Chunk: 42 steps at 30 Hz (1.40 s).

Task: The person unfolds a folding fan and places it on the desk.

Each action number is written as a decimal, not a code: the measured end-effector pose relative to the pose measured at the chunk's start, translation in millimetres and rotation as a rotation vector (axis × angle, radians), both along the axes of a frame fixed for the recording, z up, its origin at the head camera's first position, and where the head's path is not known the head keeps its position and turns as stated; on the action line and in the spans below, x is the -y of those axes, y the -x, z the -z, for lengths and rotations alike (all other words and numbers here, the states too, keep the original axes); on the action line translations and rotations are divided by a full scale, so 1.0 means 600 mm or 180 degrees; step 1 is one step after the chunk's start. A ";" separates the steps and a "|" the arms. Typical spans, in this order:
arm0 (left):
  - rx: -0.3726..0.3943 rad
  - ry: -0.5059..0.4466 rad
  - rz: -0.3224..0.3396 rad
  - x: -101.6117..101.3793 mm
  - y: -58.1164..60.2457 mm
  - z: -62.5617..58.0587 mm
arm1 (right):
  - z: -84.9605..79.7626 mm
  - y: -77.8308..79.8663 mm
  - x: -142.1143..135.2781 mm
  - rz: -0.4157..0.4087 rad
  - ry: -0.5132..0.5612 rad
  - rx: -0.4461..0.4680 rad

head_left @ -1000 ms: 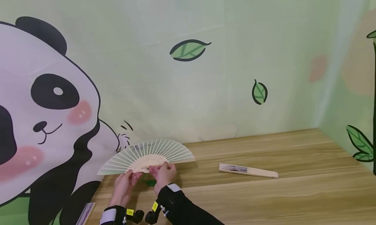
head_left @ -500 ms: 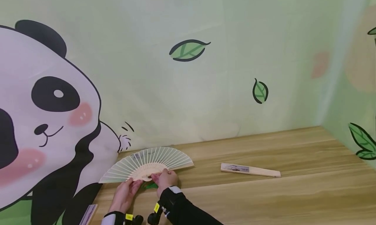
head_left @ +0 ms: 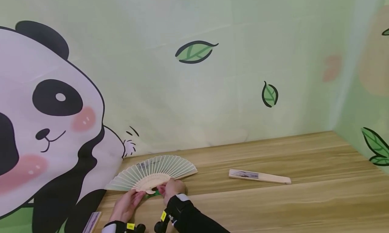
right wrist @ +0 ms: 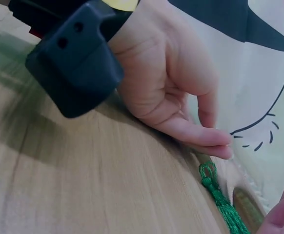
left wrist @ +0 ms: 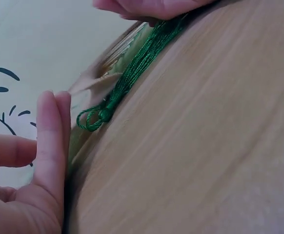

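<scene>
A spread folding fan [head_left: 152, 180] with pale green leaf and light wooden ribs lies on the wooden table at the left, its arc toward the wall. My left hand [head_left: 126, 204] is at its near-left edge, index and middle fingers straight in the left wrist view. At the near-right edge is my right hand [head_left: 172, 188], its extended fingers [right wrist: 215, 141] close at the fan's wooden edge and the thumb just above them. Between the hands, near the pivot, a green tassel [left wrist: 132, 73] lies on the table. Part of the fan's lower edge is hidden behind the fingers.
A folded fan [head_left: 259, 176] with a purple-grey print lies farther right on the table [head_left: 273, 206]. Another printed strip, like a folded fan [head_left: 92, 222], is at the left edge. A panda-printed backdrop [head_left: 194, 101] stands behind and at the left.
Both hands have come down and slightly nearer with the spread fan, which now lies flatter on the table. The right hand's fingers have drawn slightly back at its edge.
</scene>
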<state>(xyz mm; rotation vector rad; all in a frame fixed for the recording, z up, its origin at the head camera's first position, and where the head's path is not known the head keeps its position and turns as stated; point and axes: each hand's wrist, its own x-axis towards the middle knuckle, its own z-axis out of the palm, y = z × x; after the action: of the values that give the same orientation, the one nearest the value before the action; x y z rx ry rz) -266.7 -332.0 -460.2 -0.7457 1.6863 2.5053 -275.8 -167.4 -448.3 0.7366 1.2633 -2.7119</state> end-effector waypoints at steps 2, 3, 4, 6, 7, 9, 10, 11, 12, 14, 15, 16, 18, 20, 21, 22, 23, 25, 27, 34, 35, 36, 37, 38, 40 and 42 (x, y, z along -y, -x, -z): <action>0.0082 0.0054 0.0008 0.006 -0.007 -0.004 | -0.003 -0.004 0.001 -0.0004 0.0008 -0.0015; 0.0120 0.0083 0.0000 0.009 -0.011 -0.006 | -0.004 -0.006 0.001 -0.0006 0.0016 -0.0020; 0.0122 0.0128 0.0041 0.012 -0.014 -0.007 | -0.005 -0.007 0.001 -0.0004 0.0032 -0.0033; 0.0109 0.0219 0.0101 0.018 -0.019 -0.011 | -0.007 -0.010 -0.002 0.0007 0.0049 -0.0085; 0.0099 0.0254 0.0125 0.021 -0.022 -0.013 | -0.008 -0.012 -0.005 0.0010 0.0037 -0.0107; 0.0056 0.0314 0.0176 0.024 -0.027 -0.017 | -0.009 -0.018 -0.015 -0.0003 -0.0025 -0.0121; 0.0026 0.0349 0.0206 0.025 -0.029 -0.019 | -0.010 -0.020 -0.021 -0.0019 -0.0062 -0.0149; 0.0000 0.0385 0.0217 0.025 -0.032 -0.021 | -0.011 -0.024 -0.029 -0.0038 -0.0123 -0.0188; -0.0029 0.0428 0.0246 0.025 -0.035 -0.023 | -0.013 -0.029 -0.037 -0.0087 -0.0249 -0.0207; -0.0122 0.0507 0.0308 0.014 -0.038 -0.029 | -0.018 -0.033 -0.062 -0.0194 -0.0541 -0.0326; -0.0166 0.0534 0.0322 0.008 -0.039 -0.032 | -0.020 -0.035 -0.074 -0.0247 -0.0711 -0.0431; -0.0227 0.0563 0.0365 0.002 -0.042 -0.035 | -0.024 -0.037 -0.087 -0.0310 -0.0917 -0.0523; -0.0340 0.0622 0.0447 -0.012 -0.046 -0.043 | -0.033 -0.044 -0.112 -0.0455 -0.1405 -0.0709; -0.0414 0.0700 0.0537 -0.026 -0.048 -0.053 | -0.039 -0.052 -0.136 -0.0574 -0.1749 -0.0902; -0.0423 0.0728 0.0594 -0.033 -0.049 -0.060 | -0.042 -0.057 -0.149 -0.0635 -0.1909 -0.0982; -0.0437 0.0772 0.0649 -0.043 -0.048 -0.066 | -0.044 -0.062 -0.162 -0.0708 -0.2071 -0.1039; -0.0452 0.0805 0.0698 -0.054 -0.047 -0.072 | -0.045 -0.066 -0.175 -0.0752 -0.2207 -0.1120; -0.0461 0.0881 0.0806 -0.081 -0.042 -0.086 | -0.047 -0.073 -0.206 -0.0793 -0.2527 -0.1304; -0.0509 0.0932 0.0912 -0.116 -0.039 -0.101 | -0.049 -0.079 -0.240 -0.0793 -0.2973 -0.1526; -0.0821 0.1083 0.1464 -0.231 -0.037 -0.134 | -0.071 -0.079 -0.363 -0.0735 -0.4215 -0.2051; -0.0848 0.1106 0.1574 -0.248 -0.037 -0.137 | -0.074 -0.076 -0.382 -0.0713 -0.4363 -0.2048; -0.0883 0.1147 0.1693 -0.264 -0.036 -0.139 | -0.077 -0.074 -0.401 -0.0696 -0.4507 -0.2020; -0.0923 0.1210 0.1812 -0.281 -0.035 -0.141 | -0.077 -0.070 -0.420 -0.0661 -0.4657 -0.2002; -0.0969 0.1275 0.1924 -0.297 -0.034 -0.143 | -0.078 -0.067 -0.438 -0.0646 -0.4767 -0.1963; -0.1063 0.1420 0.2141 -0.329 -0.031 -0.146 | -0.077 -0.061 -0.474 -0.0659 -0.4944 -0.1905; -0.1194 0.1582 0.2350 -0.362 -0.028 -0.149 | -0.070 -0.053 -0.508 -0.0709 -0.5104 -0.1870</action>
<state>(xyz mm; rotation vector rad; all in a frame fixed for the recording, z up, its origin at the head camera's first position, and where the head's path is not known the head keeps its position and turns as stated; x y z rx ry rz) -250.0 -114.7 -370.5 0.3507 2.1913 1.7909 -244.0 137.5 -406.3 -0.3206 3.2480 -1.2101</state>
